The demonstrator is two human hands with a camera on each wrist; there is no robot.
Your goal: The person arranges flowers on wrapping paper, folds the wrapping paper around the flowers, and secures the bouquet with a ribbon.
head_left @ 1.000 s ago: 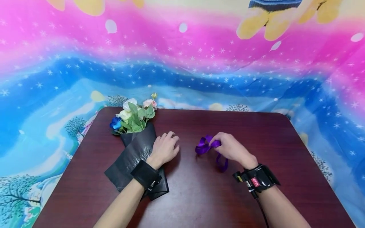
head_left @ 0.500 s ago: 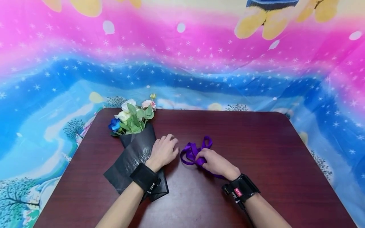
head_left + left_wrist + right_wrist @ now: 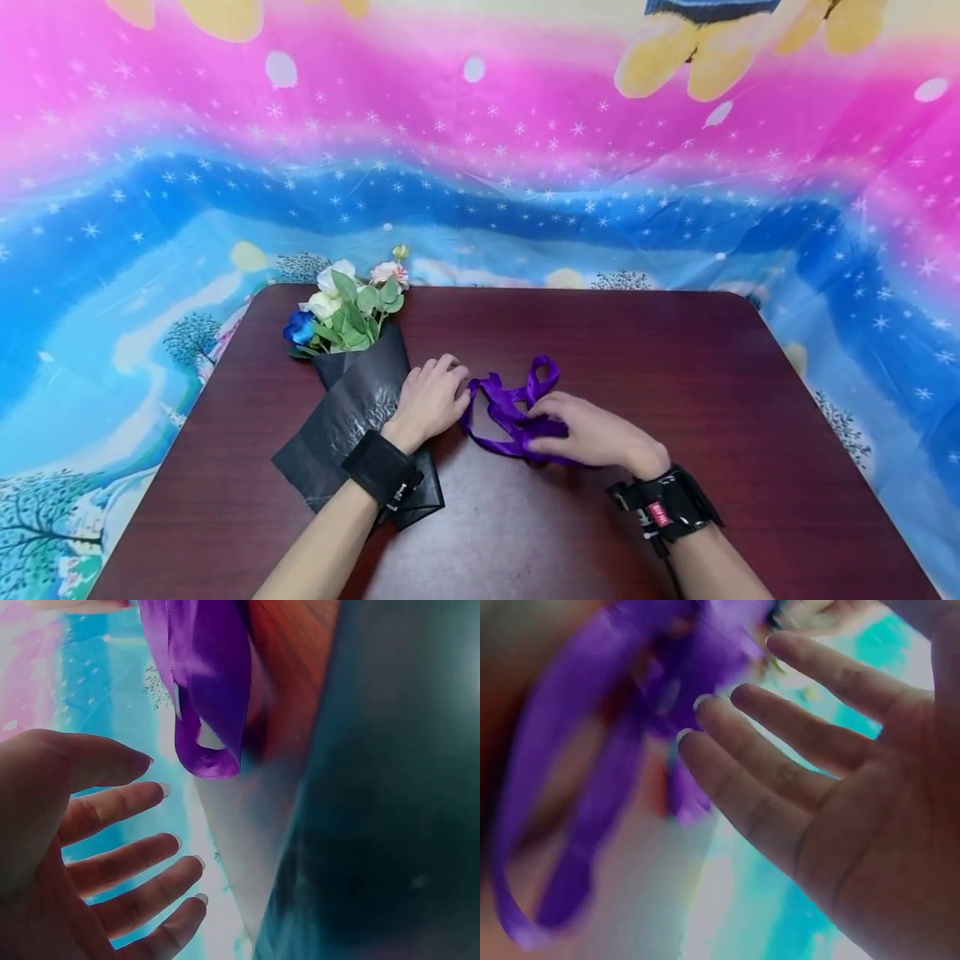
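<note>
Ribbon (image 3: pixel 214 682), purple and loosely looped, lies on the table (image 3: pixel 660 358) to the right of the bouquet (image 3: pixel 351 408). I have the left hand (image 3: pixel 429 402) at the bouquet's right edge, fingers relaxed and ungrasping; farther right of it, the right hand (image 3: pixel 596 427) has straight, released fingers at the ribbon, contact unclear to me

head: bright, tabletop (image 3: pixel 498 521) glare | left wrist: dim | right wrist: dim, ribbon (image 3: pixel 604 802) blurred

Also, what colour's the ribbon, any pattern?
The ribbon is deep purple, with no pattern visible. It shows best in the left wrist view.
</note>
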